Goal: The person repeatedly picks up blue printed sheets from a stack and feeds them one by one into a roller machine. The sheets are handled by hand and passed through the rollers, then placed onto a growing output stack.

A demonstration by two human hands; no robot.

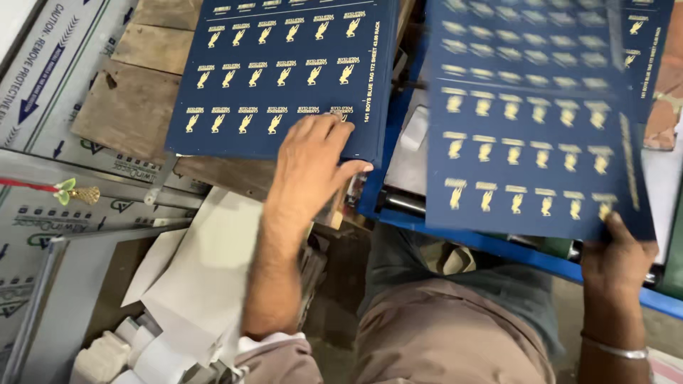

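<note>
Pressing left hand (pixel 311 165) spread flat on stacked navy gold-printed card sheets (pixel 277 71); right hand (pixel 617 250) pinching another blurred navy sheet (pixel 530 121) by its corner, best kept level.

Matt card sheet (pixel 284 71); rough wood board (pixel 128 107).

The two sheets (pixel 284 71) (pixel 530 128) are dark blue with rows of small gold emblems; the frame (pixel 498 245) is bright blue, the bracelet (pixel 615 350) silver.

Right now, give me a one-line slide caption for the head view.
Left hand presses a stack of navy sheets with gold emblems while right hand holds another navy sheet.
</note>
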